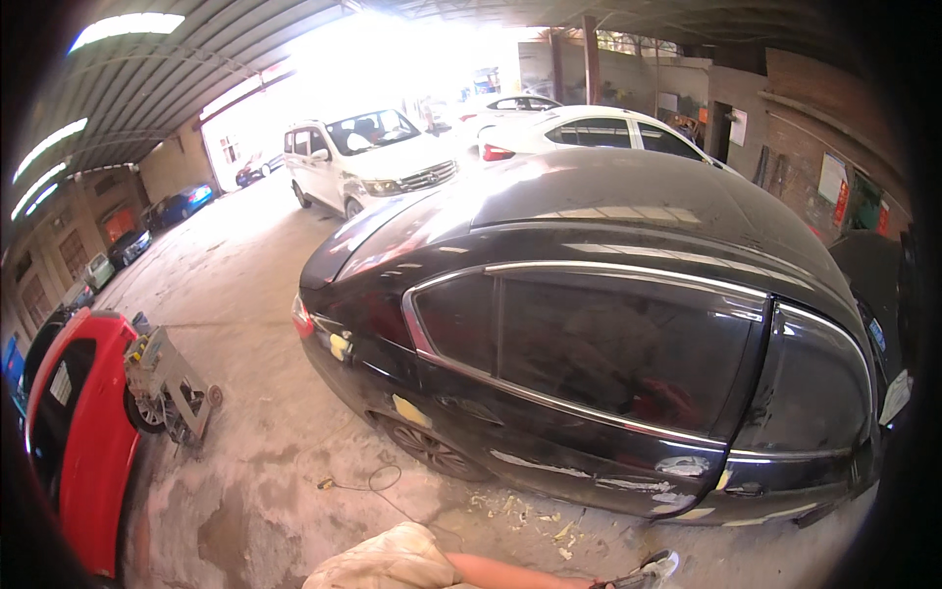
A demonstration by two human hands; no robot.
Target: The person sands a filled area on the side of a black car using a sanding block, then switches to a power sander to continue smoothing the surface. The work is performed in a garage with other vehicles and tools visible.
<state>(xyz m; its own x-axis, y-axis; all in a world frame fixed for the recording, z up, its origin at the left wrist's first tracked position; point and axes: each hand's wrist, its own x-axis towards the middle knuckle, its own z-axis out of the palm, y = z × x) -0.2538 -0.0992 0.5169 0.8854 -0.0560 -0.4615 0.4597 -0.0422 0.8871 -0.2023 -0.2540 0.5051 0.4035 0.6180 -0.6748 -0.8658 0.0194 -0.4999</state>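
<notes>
Black car [594, 339] stands ahead; I cannot tell its distance from the unseen fingers or their spread

Blk car [589, 344] is standing ctr-right, showing yellow patches [410, 409] nr its rear wheel [427, 442] & whitish scrapes [538, 463] along its lower side. Pale flakes [535, 515] are littering the floor [255, 363] alongside, thin cable [381, 491] lying nr. Beige cloth [388, 560] & bare limb [520, 571] are showing at btm edge, arm/leg unclear. White van [392, 162] is facing in behind; red car [88, 422] is sitting far L, gray cart [182, 388] beside it.
</notes>
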